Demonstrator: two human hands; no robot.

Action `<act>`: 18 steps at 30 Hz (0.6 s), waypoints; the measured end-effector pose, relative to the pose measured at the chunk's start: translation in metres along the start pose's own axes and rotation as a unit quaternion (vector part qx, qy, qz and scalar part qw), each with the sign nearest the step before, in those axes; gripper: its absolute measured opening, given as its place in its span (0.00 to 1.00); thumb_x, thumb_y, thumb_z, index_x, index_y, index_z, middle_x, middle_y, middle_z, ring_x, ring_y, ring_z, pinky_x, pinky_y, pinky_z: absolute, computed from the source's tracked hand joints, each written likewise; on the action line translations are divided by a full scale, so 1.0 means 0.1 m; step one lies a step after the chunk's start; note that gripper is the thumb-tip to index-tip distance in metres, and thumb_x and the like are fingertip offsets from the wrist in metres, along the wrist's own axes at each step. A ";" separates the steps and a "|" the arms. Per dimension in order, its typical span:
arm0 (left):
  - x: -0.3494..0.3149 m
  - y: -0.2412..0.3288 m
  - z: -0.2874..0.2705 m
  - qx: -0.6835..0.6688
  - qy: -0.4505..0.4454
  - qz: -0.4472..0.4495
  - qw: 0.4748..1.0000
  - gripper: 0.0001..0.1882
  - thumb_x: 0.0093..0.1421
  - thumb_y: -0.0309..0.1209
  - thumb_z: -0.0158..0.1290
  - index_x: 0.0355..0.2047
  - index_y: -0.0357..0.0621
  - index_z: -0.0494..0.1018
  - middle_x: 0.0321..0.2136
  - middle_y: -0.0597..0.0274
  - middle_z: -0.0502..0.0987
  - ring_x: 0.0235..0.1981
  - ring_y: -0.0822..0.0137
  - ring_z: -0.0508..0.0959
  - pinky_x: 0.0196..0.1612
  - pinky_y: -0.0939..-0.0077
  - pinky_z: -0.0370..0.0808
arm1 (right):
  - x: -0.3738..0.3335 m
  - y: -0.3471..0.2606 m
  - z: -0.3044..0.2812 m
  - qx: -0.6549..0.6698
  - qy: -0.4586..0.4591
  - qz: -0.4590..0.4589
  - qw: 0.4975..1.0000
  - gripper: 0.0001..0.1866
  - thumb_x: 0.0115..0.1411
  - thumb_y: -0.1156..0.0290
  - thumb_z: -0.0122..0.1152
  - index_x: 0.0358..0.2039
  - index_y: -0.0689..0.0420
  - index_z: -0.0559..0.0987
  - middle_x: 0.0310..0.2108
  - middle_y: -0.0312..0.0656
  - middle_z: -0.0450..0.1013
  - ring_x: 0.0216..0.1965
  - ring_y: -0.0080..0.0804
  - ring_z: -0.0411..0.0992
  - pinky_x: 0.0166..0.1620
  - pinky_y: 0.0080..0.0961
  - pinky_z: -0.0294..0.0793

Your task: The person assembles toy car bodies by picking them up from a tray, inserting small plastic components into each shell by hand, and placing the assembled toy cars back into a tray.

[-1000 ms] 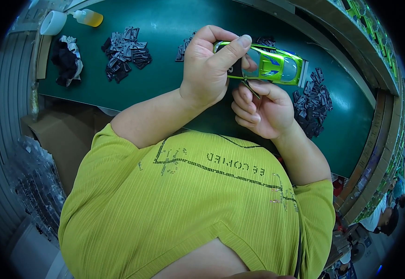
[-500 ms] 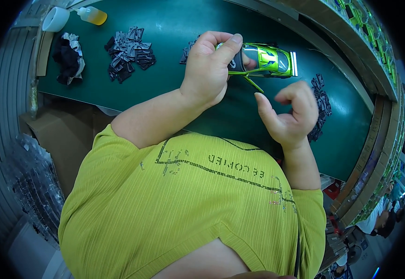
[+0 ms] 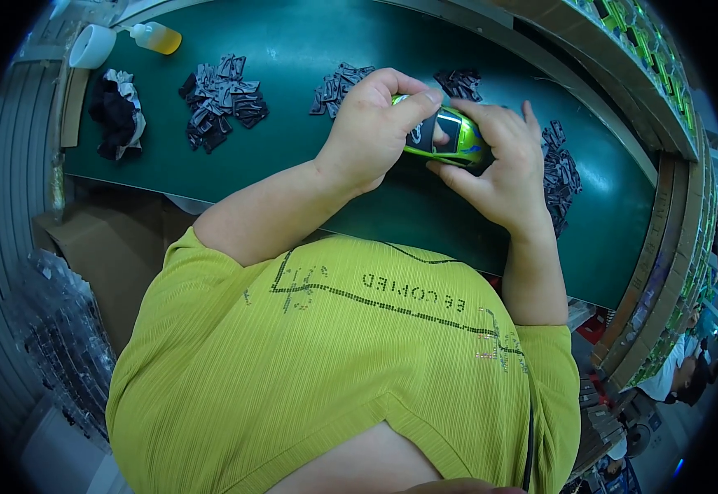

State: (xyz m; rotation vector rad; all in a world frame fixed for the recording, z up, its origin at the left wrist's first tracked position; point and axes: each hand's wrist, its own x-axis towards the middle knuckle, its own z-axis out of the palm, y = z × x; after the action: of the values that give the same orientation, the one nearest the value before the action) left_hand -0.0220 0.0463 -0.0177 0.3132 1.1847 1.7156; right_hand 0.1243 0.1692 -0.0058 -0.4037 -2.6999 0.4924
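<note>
A shiny green toy car with a black front part and dark windows is held above the table between my two hands. My left hand grips its front end, thumb on top. My right hand is wrapped round the rear, its thumb along the near side and fingers on the far side, and hides the tail. Behind my left hand lies a pile of small black plastic parts. A second pile of black parts lies just beyond the car, and another pile sits to the right of my right wrist.
On the green table a larger heap of black parts lies to the left. Farther left are a crumpled black and white cloth, a bottle of yellow liquid and a white round container. Shelving with green items borders the right.
My right hand has moved from beside the car onto its rear and closed round it. The green door that stuck out on the near side no longer shows sticking out.
</note>
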 end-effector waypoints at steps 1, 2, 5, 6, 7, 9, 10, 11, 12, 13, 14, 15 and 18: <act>0.03 -0.03 -0.02 0.000 -0.004 0.002 1.000 0.10 0.67 0.30 0.54 0.43 0.37 0.70 0.31 0.59 0.80 0.30 0.70 0.82 0.36 0.78 0.80 | 0.00 0.02 -0.02 0.030 -0.026 0.004 0.999 0.34 0.42 0.57 0.78 0.50 0.51 0.78 0.42 0.41 0.78 0.48 0.43 0.75 0.62 0.65 0.57; 0.08 -0.08 -0.07 0.074 -0.010 0.044 0.996 0.09 0.67 0.30 0.55 0.42 0.38 0.71 0.30 0.60 0.79 0.28 0.72 0.81 0.35 0.79 0.79 | 0.01 0.01 -0.04 0.022 -0.008 -0.012 1.000 0.29 0.41 0.59 0.78 0.46 0.52 0.80 0.40 0.42 0.78 0.45 0.44 0.76 0.60 0.59 0.62; 0.06 -0.13 -0.15 0.166 -0.018 0.104 0.981 0.08 0.66 0.31 0.56 0.39 0.39 0.72 0.29 0.62 0.78 0.26 0.74 0.79 0.33 0.81 0.77 | 0.01 -0.05 -0.11 0.026 0.014 -0.038 0.999 0.31 0.40 0.61 0.78 0.46 0.54 0.79 0.40 0.43 0.78 0.44 0.45 0.76 0.59 0.51 0.65; 0.06 -0.09 -0.14 0.181 -0.019 0.120 0.976 0.08 0.66 0.31 0.56 0.38 0.40 0.72 0.28 0.62 0.78 0.26 0.74 0.78 0.32 0.81 0.76 | 0.01 -0.08 -0.15 0.035 0.012 -0.026 0.999 0.31 0.39 0.62 0.78 0.45 0.56 0.78 0.40 0.44 0.77 0.43 0.45 0.76 0.55 0.43 0.69; 0.02 -0.06 -0.11 0.143 -0.013 0.107 0.984 0.10 0.64 0.34 0.59 0.35 0.38 0.75 0.32 0.64 0.77 0.36 0.74 0.74 0.41 0.78 0.72 | 0.00 -0.08 -0.19 0.062 0.004 -0.020 0.998 0.31 0.40 0.63 0.77 0.47 0.57 0.78 0.42 0.47 0.76 0.45 0.49 0.75 0.53 0.41 0.72; -0.03 0.00 -0.11 0.050 -0.029 0.080 0.995 0.09 0.65 0.33 0.57 0.37 0.41 0.72 0.28 0.62 0.77 0.26 0.74 0.77 0.32 0.80 0.75 | -0.03 0.02 -0.20 0.137 0.008 -0.025 0.990 0.34 0.44 0.62 0.78 0.51 0.61 0.75 0.45 0.49 0.76 0.47 0.46 0.75 0.50 0.37 0.74; 0.02 -0.03 -0.14 0.040 -0.023 0.096 0.994 0.08 0.66 0.32 0.56 0.37 0.42 0.70 0.27 0.62 0.77 0.22 0.74 0.78 0.28 0.80 0.75 | -0.09 0.07 -0.18 0.300 0.006 0.068 0.951 0.34 0.50 0.61 0.75 0.54 0.62 0.72 0.47 0.50 0.75 0.47 0.42 0.76 0.49 0.34 0.75; 0.02 -0.03 -0.17 0.006 -0.033 0.114 0.993 0.07 0.67 0.31 0.55 0.36 0.42 0.70 0.26 0.62 0.77 0.23 0.74 0.78 0.28 0.80 0.75 | -0.14 0.08 -0.19 0.461 -0.001 0.152 0.874 0.34 0.55 0.61 0.73 0.57 0.64 0.70 0.49 0.50 0.74 0.48 0.38 0.76 0.48 0.31 0.77; 0.02 -0.03 -0.21 -0.029 -0.049 0.119 0.991 0.07 0.67 0.30 0.54 0.37 0.42 0.69 0.26 0.63 0.77 0.24 0.74 0.78 0.29 0.81 0.75 | -0.10 0.03 -0.30 0.557 -0.033 0.274 0.783 0.28 0.65 0.62 0.62 0.60 0.64 0.68 0.50 0.48 0.75 0.43 0.29 0.77 0.39 0.22 0.78; 0.02 -0.03 -0.18 -0.027 -0.061 0.131 0.989 0.07 0.67 0.30 0.54 0.37 0.42 0.69 0.26 0.63 0.77 0.24 0.74 0.78 0.29 0.81 0.75 | -0.11 0.13 -0.37 0.603 -0.100 0.297 0.734 0.22 0.70 0.64 0.53 0.59 0.64 0.68 0.45 0.46 0.77 0.33 0.24 0.77 0.30 0.17 0.76; 0.02 -0.02 -0.14 -0.026 -0.074 0.149 0.986 0.06 0.67 0.29 0.53 0.37 0.42 0.69 0.26 0.63 0.77 0.24 0.74 0.78 0.28 0.81 0.75 | -0.13 0.17 -0.44 0.611 -0.112 0.284 0.731 0.21 0.71 0.64 0.52 0.59 0.65 0.69 0.43 0.45 0.78 0.29 0.22 0.76 0.28 0.15 0.74; -0.01 -0.02 -0.15 -0.029 -0.079 0.160 0.984 0.05 0.68 0.28 0.53 0.37 0.42 0.68 0.27 0.63 0.77 0.23 0.75 0.78 0.28 0.82 0.75 | -0.16 0.14 -0.48 0.618 -0.131 0.277 0.724 0.21 0.71 0.64 0.51 0.58 0.65 0.69 0.40 0.43 0.79 0.24 0.20 0.74 0.25 0.14 0.72; 0.02 0.04 -0.05 -0.033 -0.121 0.215 0.969 0.19 0.68 0.38 0.52 0.53 0.40 0.64 0.42 0.57 0.76 0.40 0.70 0.77 0.44 0.73 0.74 | -0.15 0.10 -0.71 0.588 -0.061 0.216 0.777 0.17 0.70 0.68 0.52 0.55 0.65 0.71 0.38 0.43 0.80 0.22 0.17 0.72 0.25 0.12 0.72</act>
State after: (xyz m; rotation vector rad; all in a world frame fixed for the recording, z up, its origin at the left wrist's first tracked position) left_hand -0.0290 0.0447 -0.0173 0.7612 0.9209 2.0126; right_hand 0.1681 0.1927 0.0478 -0.5816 -1.8046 2.1695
